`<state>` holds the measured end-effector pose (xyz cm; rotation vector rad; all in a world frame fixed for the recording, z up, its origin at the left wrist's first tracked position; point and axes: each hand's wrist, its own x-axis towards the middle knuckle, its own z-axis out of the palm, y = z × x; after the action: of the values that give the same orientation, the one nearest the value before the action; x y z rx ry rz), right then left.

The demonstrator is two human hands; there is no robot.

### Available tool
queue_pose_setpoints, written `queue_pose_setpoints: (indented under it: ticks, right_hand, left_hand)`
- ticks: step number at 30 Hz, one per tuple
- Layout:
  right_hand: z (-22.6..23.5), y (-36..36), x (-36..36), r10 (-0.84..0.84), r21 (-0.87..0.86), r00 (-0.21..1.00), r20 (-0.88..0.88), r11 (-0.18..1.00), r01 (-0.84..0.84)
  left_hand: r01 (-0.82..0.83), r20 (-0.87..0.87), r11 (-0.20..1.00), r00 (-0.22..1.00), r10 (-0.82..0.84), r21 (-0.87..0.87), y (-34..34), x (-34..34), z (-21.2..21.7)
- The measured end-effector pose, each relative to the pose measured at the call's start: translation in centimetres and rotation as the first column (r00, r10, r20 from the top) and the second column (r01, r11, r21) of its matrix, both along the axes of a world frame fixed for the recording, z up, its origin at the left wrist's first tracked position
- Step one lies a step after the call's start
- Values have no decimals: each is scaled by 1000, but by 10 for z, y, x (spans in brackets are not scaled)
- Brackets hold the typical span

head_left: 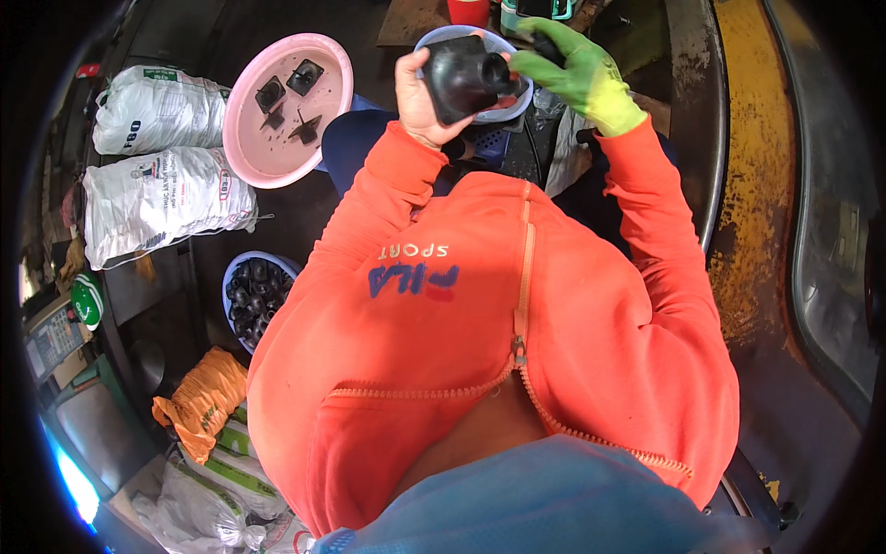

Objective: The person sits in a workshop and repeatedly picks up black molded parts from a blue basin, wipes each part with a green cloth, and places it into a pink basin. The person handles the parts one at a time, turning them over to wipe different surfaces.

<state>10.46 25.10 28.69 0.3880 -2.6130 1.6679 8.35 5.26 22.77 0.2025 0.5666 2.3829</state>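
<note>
From the head camera, the bare left hand [417,97] is wrapped around a black rubber cap [464,77], a bell-shaped piece with a short neck that points toward the other hand; the fingers are closed firmly on its wide end, holding it up in front of the chest. The right hand [572,69], in a green glove, is closed at the neck of the cap, fingertips pinched there, and seems to hold a small dark tool, though what it is cannot be made out. Just behind the grip sits a pale blue bowl [517,100], mostly hidden by the cap. To the left of the grip lies a pink basin [337,88] with a few small black pieces [289,97] scattered in it. Lower left, well away from the hands, another blue bowl [233,277] is heaped with black rubber parts [257,297] much like the one held. White sacks [157,157] lie further left. Judging by this, one piece is being worked at its neck; the full bowl suggests many remain, while the pink basin holds only a handful.
</note>
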Motion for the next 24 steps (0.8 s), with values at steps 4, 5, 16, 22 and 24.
queue_pose_setpoints:
  ticks: [4,5,16,22,24]
  right_hand:
    - [-9,4,20,56,-153,998,28,987,-51]
    - [-13,2,24,87,-116,996,-6,989,-87]
    - [-20,4,26,106,306,875,-473,951,51]
    - [-30,-10,37,-36,111,960,-277,991,69]
    - [-28,-13,41,-44,58,963,-266,996,62]
  left_hand:
    - [11,23,998,1000,-13,62,-5,-8,-2]
    - [-56,-26,996,998,54,-73,-5,-8,-2]
    - [-163,-181,981,973,143,-103,-2,4,27]
    - [-252,-289,966,930,226,-57,0,6,35]
    - [-284,-291,959,918,268,-12,2,8,37]
